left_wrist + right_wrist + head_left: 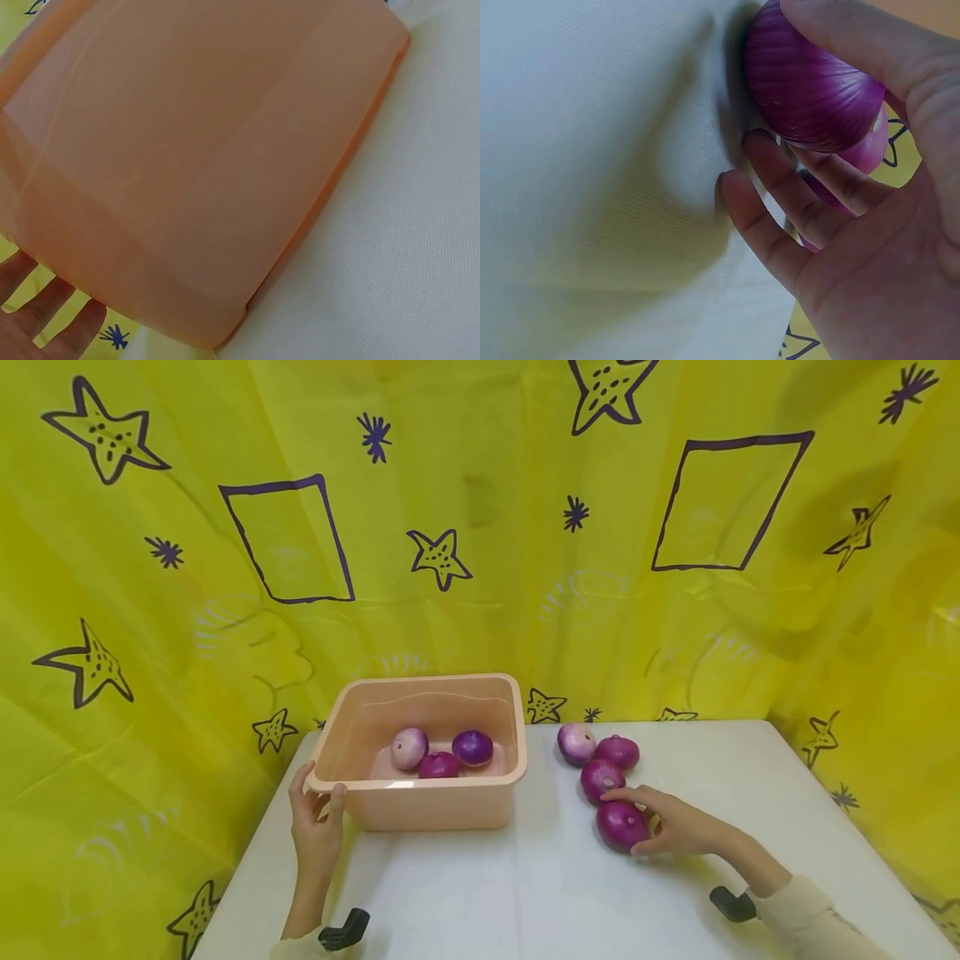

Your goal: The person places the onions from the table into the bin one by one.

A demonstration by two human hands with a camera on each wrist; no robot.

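Note:
My left hand [317, 835] holds the near left corner of a peach plastic bin [431, 807], thumb at the front rim and fingers round the side. Inside lie three onions: a pale purple-and-white onion [409, 748], a magenta onion [438, 765] and a dark purple onion [473, 747]. To the right of the bin, my right hand [682, 824] grips the nearest red onion [621, 827] on the table. The right wrist view shows its thumb across that onion [810, 90] and fingertips along its far side. The left wrist view is filled by the bin's outer wall [202, 150].
Beyond the gripped onion sit a red onion [602, 778], a smaller red onion [618, 751] and a purple-and-white onion [576, 743], clustered together. A white cloth covers the table [450, 893]. Yellow curtains [480, 627] with drawn stars enclose the back and sides.

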